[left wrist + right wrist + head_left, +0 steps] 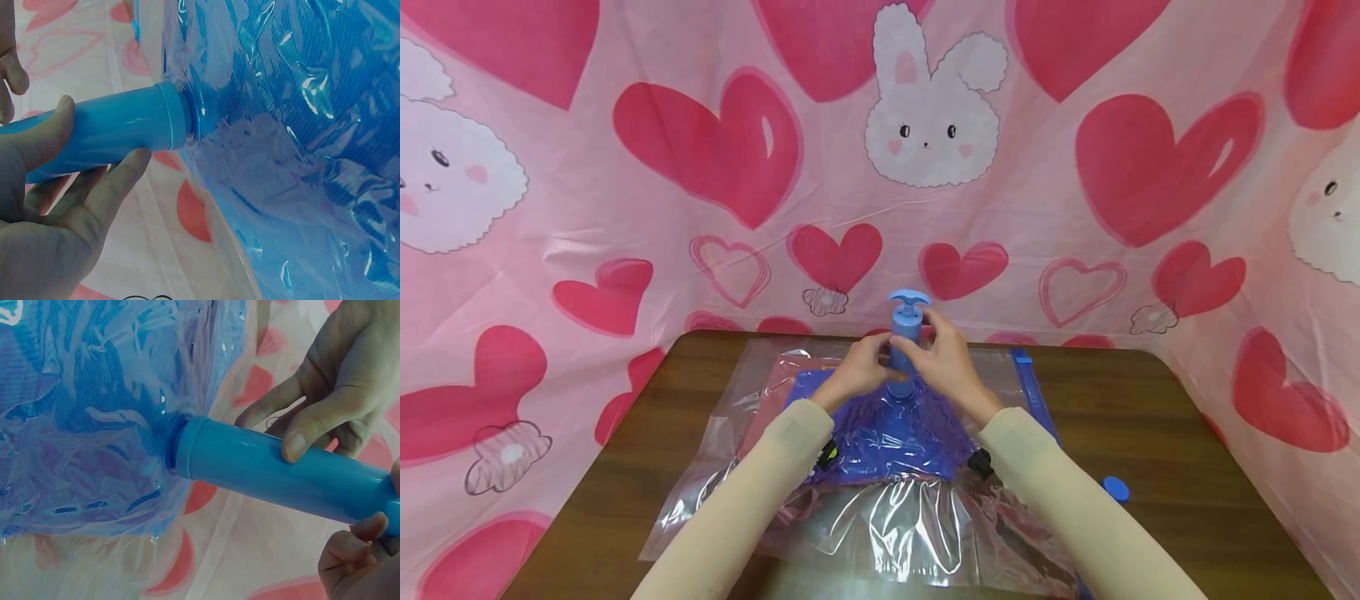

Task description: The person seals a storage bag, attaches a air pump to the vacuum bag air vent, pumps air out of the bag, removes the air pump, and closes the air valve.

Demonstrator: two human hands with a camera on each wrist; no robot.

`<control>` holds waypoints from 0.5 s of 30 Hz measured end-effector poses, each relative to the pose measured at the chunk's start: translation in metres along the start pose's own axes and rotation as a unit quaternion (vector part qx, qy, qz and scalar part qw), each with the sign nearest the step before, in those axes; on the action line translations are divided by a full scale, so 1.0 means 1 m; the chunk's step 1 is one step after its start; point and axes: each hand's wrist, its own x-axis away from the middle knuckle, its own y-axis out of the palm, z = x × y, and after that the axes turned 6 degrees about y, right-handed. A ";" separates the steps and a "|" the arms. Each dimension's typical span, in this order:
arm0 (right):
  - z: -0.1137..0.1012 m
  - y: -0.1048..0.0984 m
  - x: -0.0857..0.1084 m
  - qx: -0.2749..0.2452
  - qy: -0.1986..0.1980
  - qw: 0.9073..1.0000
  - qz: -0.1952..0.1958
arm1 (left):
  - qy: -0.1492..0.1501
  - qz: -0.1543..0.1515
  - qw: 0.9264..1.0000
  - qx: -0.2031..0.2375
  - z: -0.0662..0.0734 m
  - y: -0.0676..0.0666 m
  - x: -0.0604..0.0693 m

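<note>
A blue hand pump (pixel 907 321) stands upright, its T-shaped handle (pixel 911 297) raised a little above the barrel. Its lower end meets a transparent plastic bag (pixel 917 542) that holds folded blue fabric (pixel 887 454). My left hand (pixel 859 368) grips the barrel lower down; in the left wrist view its thumb lies on one side and the fingers (pixel 119 187) on the other. Higher up, my right hand (pixel 951 362) holds the barrel near its top, thumb in front. The right wrist view shows the barrel (pixel 269 469) pressed to the bag, with the contact itself hidden.
A round blue cap (pixel 1116 488) lies on the brown wooden table (pixel 1150 417) right of the bag. A blue zip strip (pixel 1033 392) runs along the bag's right edge. Black pieces (pixel 980 463) show beside the fabric. Pink heart-print cloth (pixel 842 192) hangs behind and at both sides.
</note>
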 end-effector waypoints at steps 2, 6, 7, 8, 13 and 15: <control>-0.002 -0.001 0.000 0.010 0.005 1.000 -0.004 | -0.002 0.004 1.000 -0.002 -0.001 0.000 0.000; -0.009 -0.003 0.000 0.017 0.021 1.000 0.010 | -0.001 0.018 1.000 -0.004 -0.001 0.001 -0.001; -0.010 -0.003 0.001 0.016 0.026 0.999 0.019 | -0.002 0.020 1.000 -0.006 -0.001 0.001 -0.001; -0.010 -0.003 0.001 0.014 0.029 0.999 0.031 | -0.002 0.022 1.000 -0.009 0.000 0.001 0.000; -0.011 0.002 0.003 0.008 0.032 0.996 0.085 | -0.007 0.024 0.999 -0.021 0.005 0.002 0.002; -0.011 0.003 0.004 0.002 0.028 0.995 0.093 | -0.007 0.028 0.999 -0.023 0.006 0.003 0.003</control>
